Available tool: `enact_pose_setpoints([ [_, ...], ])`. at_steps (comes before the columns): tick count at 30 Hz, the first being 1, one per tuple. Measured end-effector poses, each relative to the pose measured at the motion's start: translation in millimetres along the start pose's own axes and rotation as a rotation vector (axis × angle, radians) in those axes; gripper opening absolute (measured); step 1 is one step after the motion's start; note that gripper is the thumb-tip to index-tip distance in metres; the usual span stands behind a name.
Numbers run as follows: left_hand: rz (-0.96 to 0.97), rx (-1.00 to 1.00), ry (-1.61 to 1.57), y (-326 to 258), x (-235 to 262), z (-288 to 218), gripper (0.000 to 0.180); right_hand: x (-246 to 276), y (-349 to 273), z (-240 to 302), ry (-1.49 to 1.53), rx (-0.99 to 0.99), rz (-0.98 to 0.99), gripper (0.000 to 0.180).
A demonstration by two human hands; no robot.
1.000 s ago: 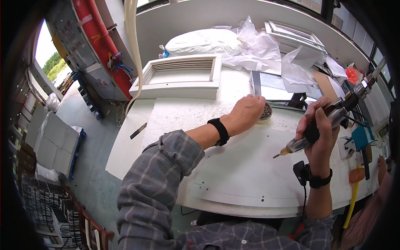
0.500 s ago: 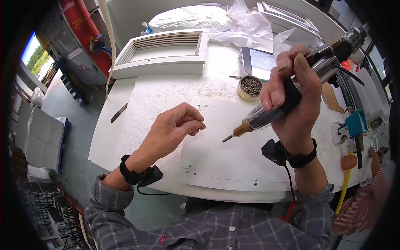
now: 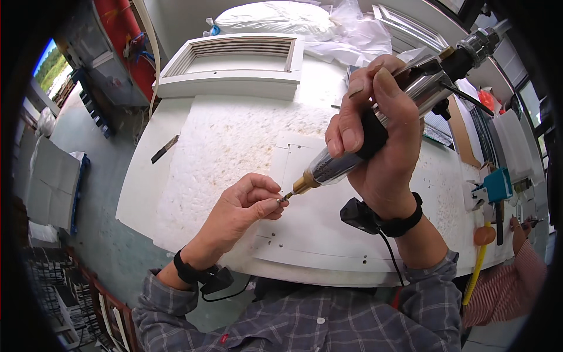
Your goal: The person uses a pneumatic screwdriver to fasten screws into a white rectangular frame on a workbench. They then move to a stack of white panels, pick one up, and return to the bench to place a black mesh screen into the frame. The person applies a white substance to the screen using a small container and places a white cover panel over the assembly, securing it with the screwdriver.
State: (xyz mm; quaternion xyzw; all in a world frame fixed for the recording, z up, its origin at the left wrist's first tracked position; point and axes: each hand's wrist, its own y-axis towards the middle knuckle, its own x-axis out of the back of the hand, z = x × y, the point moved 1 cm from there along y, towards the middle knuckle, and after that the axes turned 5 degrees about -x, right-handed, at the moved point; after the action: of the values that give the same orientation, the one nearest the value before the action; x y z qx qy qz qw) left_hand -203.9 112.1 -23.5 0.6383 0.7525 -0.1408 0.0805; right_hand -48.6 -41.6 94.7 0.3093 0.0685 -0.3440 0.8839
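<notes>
My right hand is wrapped round a pneumatic screwdriver with a clear body, a brass nose and a metal fitting at its far end. The tool slants down to the left, its bit meeting my left fingertips. Thumb and forefinger of my left hand pinch a small metal screw at the bit's tip. Below both hands lies a flat white panel with pencil lines and several small screws or holes near its corners. The pot of screws seen earlier is hidden behind my right hand.
A white louvred frame stands at the back of the table, with wrapped white bundles behind it. A dark-bladed knife lies at the left. Another person's striped sleeve and a teal tool are at the right.
The screwdriver has moved left and its bit has come to my left fingertips. My left hand is slightly lower. The view has shifted a little, and the pot of screws has become covered.
</notes>
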Motion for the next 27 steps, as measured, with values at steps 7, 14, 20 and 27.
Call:
enact_pose_setpoints([
  [7, 0.021, 0.009, -0.052, 0, 0, 2, 0.026, 0, 0, -3, -0.028, -0.027, -0.014, 0.021],
  [14, -0.007, -0.021, -0.067, 1, 0, 6, 0.026, -2, 0, -4, -0.013, -0.003, 0.027, 0.020],
  [20, -0.024, -0.067, 0.058, 8, -1, 4, 0.025, -4, 5, -10, -0.105, 0.052, 0.084, 0.022],
  [27, -0.007, -0.218, 0.477, 14, -1, 9, 0.023, -14, 5, -27, -0.069, 0.006, 0.106, 0.019],
])
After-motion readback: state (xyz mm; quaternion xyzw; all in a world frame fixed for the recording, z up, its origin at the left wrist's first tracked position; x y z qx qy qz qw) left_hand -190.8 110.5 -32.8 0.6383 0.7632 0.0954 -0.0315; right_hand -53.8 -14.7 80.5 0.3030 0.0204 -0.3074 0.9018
